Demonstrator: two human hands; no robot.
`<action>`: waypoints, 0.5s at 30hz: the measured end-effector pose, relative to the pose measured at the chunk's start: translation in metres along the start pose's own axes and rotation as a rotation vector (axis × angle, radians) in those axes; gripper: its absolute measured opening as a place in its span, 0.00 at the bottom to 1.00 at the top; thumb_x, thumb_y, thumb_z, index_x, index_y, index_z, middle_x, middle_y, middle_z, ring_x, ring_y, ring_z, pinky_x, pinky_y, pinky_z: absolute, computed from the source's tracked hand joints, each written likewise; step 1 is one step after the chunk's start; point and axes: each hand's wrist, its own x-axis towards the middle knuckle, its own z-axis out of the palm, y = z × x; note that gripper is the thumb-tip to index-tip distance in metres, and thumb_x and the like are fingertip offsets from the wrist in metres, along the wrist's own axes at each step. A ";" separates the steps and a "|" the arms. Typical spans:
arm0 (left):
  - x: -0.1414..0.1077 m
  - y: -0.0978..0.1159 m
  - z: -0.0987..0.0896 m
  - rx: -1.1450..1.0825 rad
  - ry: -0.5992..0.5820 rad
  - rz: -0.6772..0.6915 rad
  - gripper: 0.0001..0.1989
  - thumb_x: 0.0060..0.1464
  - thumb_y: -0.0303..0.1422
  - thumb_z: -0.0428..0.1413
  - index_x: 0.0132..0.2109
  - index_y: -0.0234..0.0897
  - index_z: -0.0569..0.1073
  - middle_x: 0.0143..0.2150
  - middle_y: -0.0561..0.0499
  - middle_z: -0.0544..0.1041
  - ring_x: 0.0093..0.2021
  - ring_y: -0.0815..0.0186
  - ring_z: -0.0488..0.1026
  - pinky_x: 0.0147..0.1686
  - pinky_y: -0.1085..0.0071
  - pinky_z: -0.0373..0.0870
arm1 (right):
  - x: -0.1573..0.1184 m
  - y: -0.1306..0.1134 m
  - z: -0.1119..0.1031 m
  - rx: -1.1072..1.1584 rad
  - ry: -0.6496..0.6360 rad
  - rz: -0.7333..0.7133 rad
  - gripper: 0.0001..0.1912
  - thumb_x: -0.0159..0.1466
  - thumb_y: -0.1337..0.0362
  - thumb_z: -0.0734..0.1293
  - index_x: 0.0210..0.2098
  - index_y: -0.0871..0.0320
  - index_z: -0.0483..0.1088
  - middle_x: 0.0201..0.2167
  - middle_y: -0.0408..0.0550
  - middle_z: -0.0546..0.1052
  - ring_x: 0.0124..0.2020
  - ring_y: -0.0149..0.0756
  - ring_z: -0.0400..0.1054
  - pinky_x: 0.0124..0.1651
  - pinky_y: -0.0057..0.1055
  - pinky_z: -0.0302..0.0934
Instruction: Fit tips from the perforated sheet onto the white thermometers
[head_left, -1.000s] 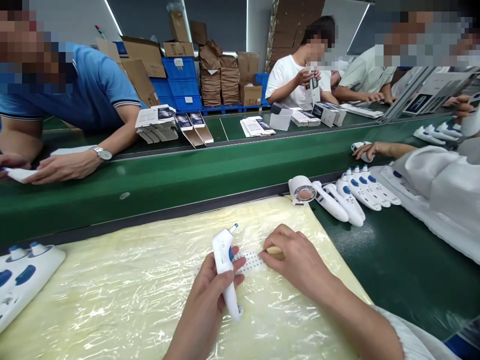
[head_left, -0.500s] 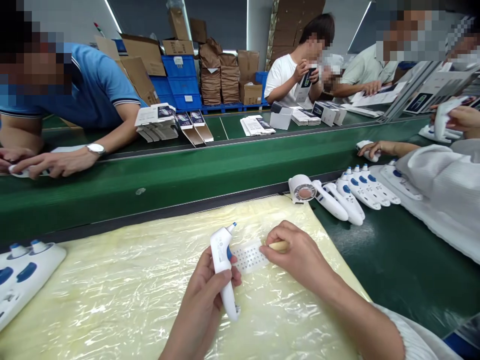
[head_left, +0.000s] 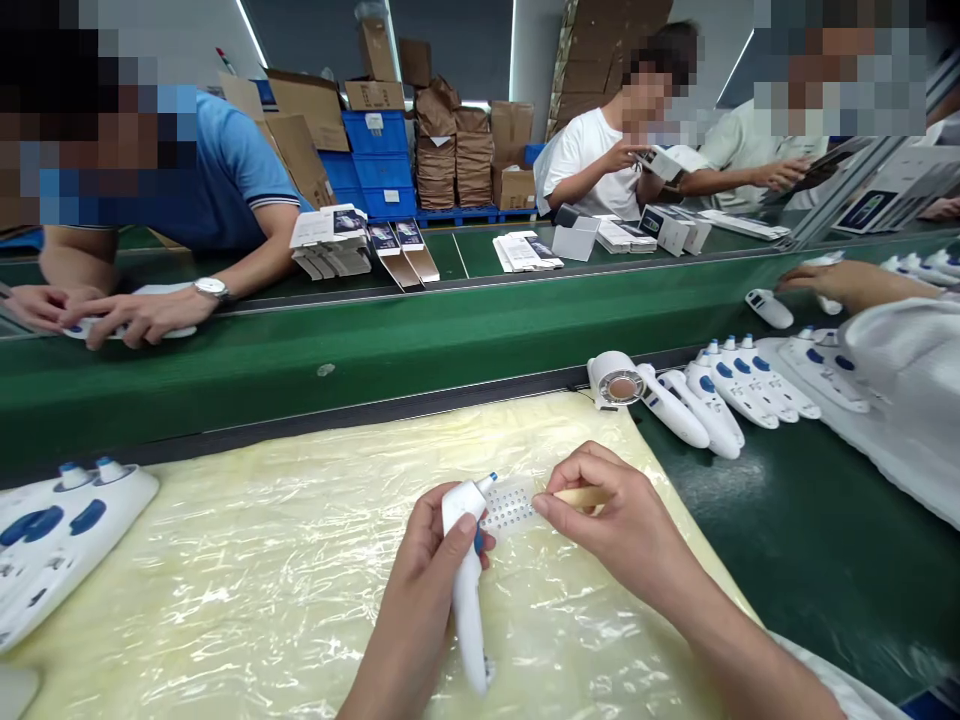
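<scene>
My left hand (head_left: pixel 431 570) is closed round a white ear thermometer (head_left: pixel 466 600) with a blue-ended probe tip pointing up and right; its thumb lies across the upper body. Just right of the thermometer is a small translucent sheet (head_left: pixel 510 508) with rows of tiny round dots. Whether my left fingers hold the sheet or it lies on the mat cannot be told. My right hand (head_left: pixel 611 510) pinches a pale yellow stick-like tool (head_left: pixel 581 496) at the sheet's right end. The tool's working end is hidden by the fingertips.
A plastic-covered yellow mat (head_left: pixel 262 520) lies under my hands. White thermometers (head_left: pixel 82 545) stand in a row at left, others (head_left: pixel 724 400) at right beside a round white device (head_left: pixel 616 380). A green conveyor ledge (head_left: pixel 420 335) runs across; co-workers handle items beyond and at right.
My left hand has shifted its grip, with the thumb now higher on the thermometer. The thermometer sits lower and further right in view. My right hand still pinches the tool.
</scene>
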 end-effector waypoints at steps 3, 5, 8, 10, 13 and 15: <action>-0.006 -0.006 0.003 0.029 -0.033 0.012 0.28 0.52 0.46 0.61 0.58 0.46 0.65 0.32 0.53 0.74 0.33 0.65 0.68 0.36 0.72 0.64 | -0.006 -0.007 0.009 0.064 -0.019 -0.015 0.07 0.62 0.58 0.70 0.30 0.54 0.73 0.33 0.44 0.70 0.34 0.35 0.67 0.31 0.28 0.61; -0.010 -0.011 0.005 0.053 -0.059 0.026 0.24 0.53 0.44 0.60 0.56 0.46 0.65 0.32 0.53 0.74 0.33 0.65 0.69 0.35 0.72 0.64 | -0.010 -0.011 0.015 0.093 -0.034 -0.029 0.04 0.62 0.61 0.70 0.31 0.53 0.73 0.35 0.44 0.71 0.36 0.35 0.68 0.33 0.28 0.62; -0.014 -0.015 0.008 0.047 -0.052 0.071 0.20 0.53 0.41 0.60 0.51 0.44 0.67 0.34 0.53 0.74 0.34 0.64 0.70 0.35 0.72 0.64 | -0.015 -0.016 0.021 0.089 -0.063 -0.044 0.03 0.62 0.64 0.69 0.31 0.53 0.72 0.38 0.43 0.71 0.36 0.33 0.69 0.31 0.25 0.61; -0.015 -0.016 0.010 0.032 -0.048 0.088 0.19 0.53 0.41 0.60 0.50 0.44 0.66 0.33 0.54 0.73 0.33 0.65 0.69 0.35 0.72 0.64 | -0.016 -0.017 0.022 0.081 -0.082 -0.040 0.03 0.62 0.64 0.69 0.31 0.53 0.71 0.39 0.43 0.72 0.35 0.32 0.69 0.27 0.23 0.59; -0.017 -0.016 0.012 0.012 -0.058 0.071 0.22 0.53 0.41 0.60 0.53 0.44 0.64 0.32 0.54 0.73 0.31 0.66 0.68 0.35 0.72 0.65 | -0.016 -0.017 0.022 0.066 -0.088 -0.039 0.03 0.62 0.64 0.68 0.31 0.54 0.72 0.39 0.45 0.73 0.36 0.33 0.69 0.23 0.22 0.57; -0.018 -0.015 0.012 0.027 -0.067 0.047 0.24 0.53 0.41 0.59 0.56 0.44 0.64 0.32 0.54 0.73 0.32 0.65 0.68 0.35 0.72 0.64 | -0.016 -0.017 0.022 0.052 -0.085 -0.047 0.03 0.63 0.63 0.68 0.31 0.54 0.72 0.38 0.45 0.73 0.35 0.34 0.69 0.23 0.22 0.57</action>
